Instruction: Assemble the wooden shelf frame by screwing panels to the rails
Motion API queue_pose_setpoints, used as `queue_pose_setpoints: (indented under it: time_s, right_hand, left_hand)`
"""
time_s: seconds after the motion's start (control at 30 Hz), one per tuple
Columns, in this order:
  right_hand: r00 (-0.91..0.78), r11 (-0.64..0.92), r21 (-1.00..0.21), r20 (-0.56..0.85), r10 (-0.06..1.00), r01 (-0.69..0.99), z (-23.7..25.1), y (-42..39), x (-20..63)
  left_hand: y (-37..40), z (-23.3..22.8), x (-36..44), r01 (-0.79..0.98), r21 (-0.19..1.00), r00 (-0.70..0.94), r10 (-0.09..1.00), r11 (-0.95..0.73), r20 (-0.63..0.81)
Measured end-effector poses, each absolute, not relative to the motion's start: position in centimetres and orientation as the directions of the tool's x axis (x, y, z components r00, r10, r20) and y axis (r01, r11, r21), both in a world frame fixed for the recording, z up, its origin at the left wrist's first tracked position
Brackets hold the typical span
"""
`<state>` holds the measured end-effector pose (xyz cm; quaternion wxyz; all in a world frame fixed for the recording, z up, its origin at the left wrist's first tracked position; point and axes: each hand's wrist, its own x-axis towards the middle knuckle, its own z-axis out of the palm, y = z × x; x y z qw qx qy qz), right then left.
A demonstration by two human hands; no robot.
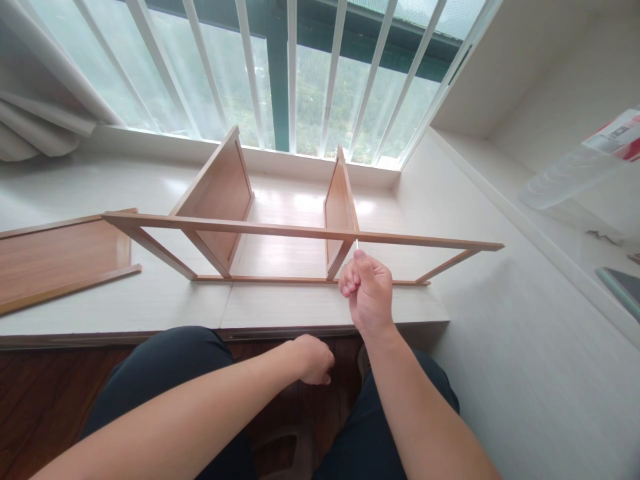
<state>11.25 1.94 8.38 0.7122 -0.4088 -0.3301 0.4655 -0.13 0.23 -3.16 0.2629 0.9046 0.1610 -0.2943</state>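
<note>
A partly built wooden shelf frame (pixel 280 230) stands on a white window-side platform (pixel 280 307), with two upright divider boards (pixel 220 193) between its rails. My right hand (pixel 367 287) is closed around a thin metal tool (pixel 357 245), whose tip touches the front rail near the right divider (pixel 340 200). My left hand (pixel 313 357) hangs lower, loosely curled, just below the platform's front edge above the dark floor; whether it holds anything is hidden.
A loose wooden panel (pixel 55 257) lies flat at the left of the platform. White window bars (pixel 290 73) and a curtain (pixel 35 100) are behind. A clear plastic bag (pixel 585 167) and a dark flat item (pixel 623 287) rest on the right ledge.
</note>
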Motion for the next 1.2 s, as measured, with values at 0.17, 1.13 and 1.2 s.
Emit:
queue_pose_setpoints:
  time_s: [0.17,1.13,1.2]
  right_hand:
    - [0.271,0.18,-0.821,0.032,0.962,-0.542,8.4,2.0,11.3]
    - [0.106,0.092,-0.646,0.017,0.994,-0.757,8.9,1.8,10.7]
    - [0.094,0.088,-0.634,0.023,0.995,-0.768,8.8,1.8,10.8]
  left_hand:
    - [0.2,-3.0,-0.1,0.447,0.379,0.772,0.135,-0.811,-0.622]
    - [0.3,-2.2,-0.1,0.461,0.38,0.763,0.14,-0.802,-0.631]
    - [0.3,-2.2,0.0,0.461,0.385,0.767,0.14,-0.8,-0.627]
